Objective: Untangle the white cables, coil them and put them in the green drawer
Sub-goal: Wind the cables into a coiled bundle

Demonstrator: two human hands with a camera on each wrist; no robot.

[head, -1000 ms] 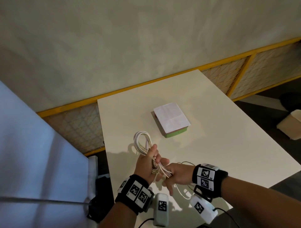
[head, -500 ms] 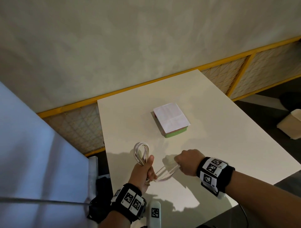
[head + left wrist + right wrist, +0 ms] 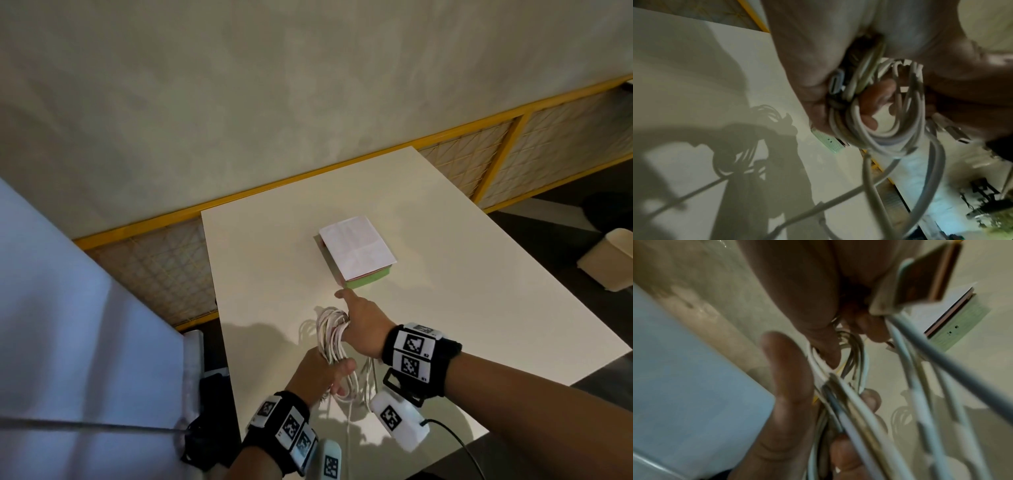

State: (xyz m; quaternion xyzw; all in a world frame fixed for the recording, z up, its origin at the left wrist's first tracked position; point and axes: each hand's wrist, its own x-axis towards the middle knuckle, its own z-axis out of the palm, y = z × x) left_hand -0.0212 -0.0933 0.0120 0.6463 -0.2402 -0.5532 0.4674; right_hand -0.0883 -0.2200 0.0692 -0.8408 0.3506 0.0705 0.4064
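Cables [image 3: 331, 337]: coil half-wound, tails loose
Left hand [image 3: 317, 371]: clenched round coil
Right hand [image 3: 363, 325]: pinching strand
Risk: loops slipping, re-tangling

left hand [image 3: 317, 371] fingers curled, gripping | right hand [image 3: 364, 330] curled, forefinger extended

a white table [image 3: 445, 274] carries a green drawer [image 3: 368, 281] with a white paper [image 3: 356, 246] on top.

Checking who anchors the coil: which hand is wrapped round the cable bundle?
The left hand: its grip curls round the white cables. The right hand has its forefinger stretched out.
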